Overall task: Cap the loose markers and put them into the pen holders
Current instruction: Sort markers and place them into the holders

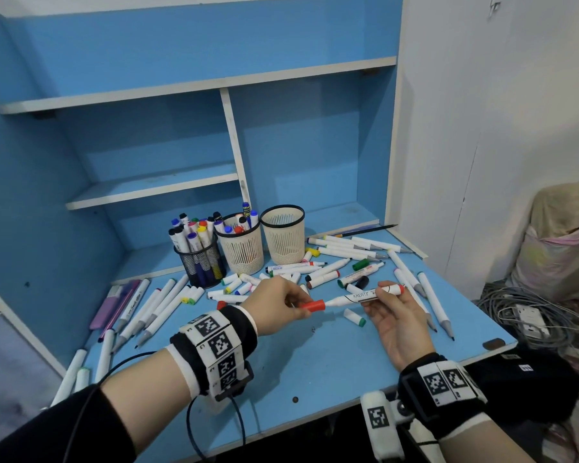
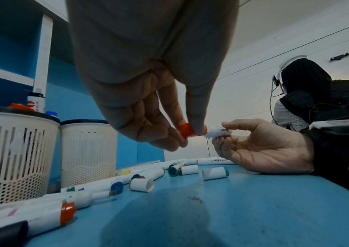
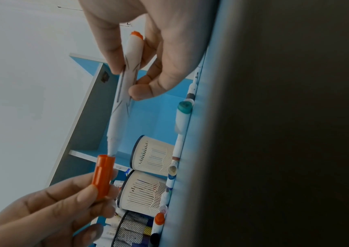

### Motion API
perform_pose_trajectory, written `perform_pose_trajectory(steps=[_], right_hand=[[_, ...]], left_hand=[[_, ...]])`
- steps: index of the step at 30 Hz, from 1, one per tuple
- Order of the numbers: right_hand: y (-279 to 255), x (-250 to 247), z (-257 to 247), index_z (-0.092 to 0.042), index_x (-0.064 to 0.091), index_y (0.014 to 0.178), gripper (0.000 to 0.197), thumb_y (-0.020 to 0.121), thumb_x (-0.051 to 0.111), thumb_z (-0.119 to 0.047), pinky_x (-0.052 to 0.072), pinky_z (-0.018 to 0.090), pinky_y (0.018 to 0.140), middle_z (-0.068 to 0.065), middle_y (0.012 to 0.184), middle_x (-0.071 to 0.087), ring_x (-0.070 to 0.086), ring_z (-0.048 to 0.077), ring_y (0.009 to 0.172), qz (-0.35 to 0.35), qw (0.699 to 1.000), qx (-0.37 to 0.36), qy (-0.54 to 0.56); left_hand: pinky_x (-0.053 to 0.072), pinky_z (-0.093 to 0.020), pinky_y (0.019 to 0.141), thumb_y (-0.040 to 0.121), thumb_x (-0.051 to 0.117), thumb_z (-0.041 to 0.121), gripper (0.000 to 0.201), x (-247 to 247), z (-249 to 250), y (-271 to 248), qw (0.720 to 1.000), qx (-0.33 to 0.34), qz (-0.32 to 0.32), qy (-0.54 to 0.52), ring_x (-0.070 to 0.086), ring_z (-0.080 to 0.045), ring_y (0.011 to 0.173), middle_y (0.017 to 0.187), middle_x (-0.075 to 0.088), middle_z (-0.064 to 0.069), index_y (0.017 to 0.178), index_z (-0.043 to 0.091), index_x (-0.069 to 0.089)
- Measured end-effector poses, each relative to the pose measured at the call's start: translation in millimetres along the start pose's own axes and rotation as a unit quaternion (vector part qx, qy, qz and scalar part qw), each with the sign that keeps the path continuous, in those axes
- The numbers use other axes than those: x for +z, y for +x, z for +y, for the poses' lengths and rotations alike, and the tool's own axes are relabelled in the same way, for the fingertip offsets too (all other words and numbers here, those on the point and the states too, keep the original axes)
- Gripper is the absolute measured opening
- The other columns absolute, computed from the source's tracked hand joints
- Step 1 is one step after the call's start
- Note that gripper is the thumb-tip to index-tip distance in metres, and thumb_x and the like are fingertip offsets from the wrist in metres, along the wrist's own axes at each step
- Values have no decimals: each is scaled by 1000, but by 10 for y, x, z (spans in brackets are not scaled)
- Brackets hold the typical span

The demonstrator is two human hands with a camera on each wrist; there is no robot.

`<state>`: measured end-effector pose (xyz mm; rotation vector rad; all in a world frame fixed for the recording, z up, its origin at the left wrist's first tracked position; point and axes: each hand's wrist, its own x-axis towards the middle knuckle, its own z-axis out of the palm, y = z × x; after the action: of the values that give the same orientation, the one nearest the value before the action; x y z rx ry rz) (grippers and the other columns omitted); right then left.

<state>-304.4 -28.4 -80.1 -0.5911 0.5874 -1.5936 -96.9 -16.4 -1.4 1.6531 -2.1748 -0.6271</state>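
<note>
Left hand (image 1: 274,300) pinches my orange cap (image 1: 312,306), its mouth just meeting the tip of the white marker (image 1: 365,295) that my right hand (image 1: 393,312) holds between fingertips above the blue desk (image 1: 315,369); capping is in hand. Next I judge a straight push home; then into the empty cream pen holder (image 1: 283,237).

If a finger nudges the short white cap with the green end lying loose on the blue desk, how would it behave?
The white cap with the green end looks round, lying sideways on the flat blue desk, so it would probably roll. Short, apparently hollow plastic, likely light and rigid.
</note>
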Motion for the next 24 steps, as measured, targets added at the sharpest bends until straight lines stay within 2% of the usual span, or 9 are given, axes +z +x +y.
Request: perform_pose_trajectory(steps=[1, 3, 6, 9, 11, 14, 18, 24], right_hand=[[-6, 10, -3, -9, 58, 86, 11, 80, 58, 1, 56, 23, 60, 4, 67, 68, 64, 15, 61, -6, 1000, 4, 3], [-4, -1, 2, -8, 59, 86, 24, 64, 69, -9, 56, 23, 60, 5, 68, 68, 65, 16, 61, -21, 1000, 8, 8], [-18, 6, 0, -6, 59, 87, 34, 58, 74, -13, 56, 24, 60, 7, 70, 68, 64, 19, 64, -33, 999, 18, -5], [-25, 12, 14, -7, 62, 85, 61, 36, 94, -25, 56, 25, 59, 8, 72, 69, 66, 18, 63, -37, 999, 24, 5], [-19, -3, 23, -11, 68, 77, 61, 28, 97, -31, 56, 25, 58, 8, 71, 68, 66, 18, 61, -43, 999, 24, 19], [-32, 17, 15, -17, 72, 68, 51, 28, 97, -35, 55, 23, 57, 7, 68, 68, 65, 16, 60, -63, 998, 14, 21], [-76, 46, 2, -20, 71, 68, 50, 28, 97, -35, 55, 22, 59, 6, 69, 69, 65, 15, 60, -74, 997, -3, 31], [-227, 68, -43, -22, 71, 71, 51, 31, 96, -40, 55, 22, 60, 6, 70, 68, 66, 15, 63, -83, 996, -24, -8]], left_hand=[[44, -19, 75, 82, 70, 21, 23, 8, 17, -6, 1000, 1, 1, 0, 54, -7, 78, 84, 62, 8, 106, 19, 71], [47, -21, 76, 82, 71, 20, 23, 20, 39, -9, 1000, 2, 5, -5, 54, -6, 76, 83, 62, 8, 105, 18, 71], [46, -19, 73, 82, 71, 19, 19, 36, 73, -15, 1000, 4, 13, -22, 52, -2, 69, 80, 63, 8, 101, 18, 72], [47, -26, 71, 81, 72, 23, 15, 77, 110, -1, 998, -8, 27, -61, 53, -10, 70, 79, 64, 1, 95, 18, 73], [47, -28, 68, 83, 70, 25, 9, 113, 155, -7, 991, -20, 34, -128, 54, -12, 68, 76, 65, -3, 87, 18, 72], [52, -29, 70, 87, 65, 21, 9, 161, 212, -23, 978, -30, 51, -201, 60, -12, 67, 74, 68, -4, 84, 14, 70], [53, -25, 69, 89, 62, 16, 10, 186, 245, -61, 974, -35, 59, -217, 61, -8, 61, 68, 67, 3, 84, 12, 69], [48, -16, 55, 92, 58, 13, 14, 121, 251, -168, 967, -32, 13, -251, 58, -5, 53, 65, 65, 2, 79, 15, 65]])
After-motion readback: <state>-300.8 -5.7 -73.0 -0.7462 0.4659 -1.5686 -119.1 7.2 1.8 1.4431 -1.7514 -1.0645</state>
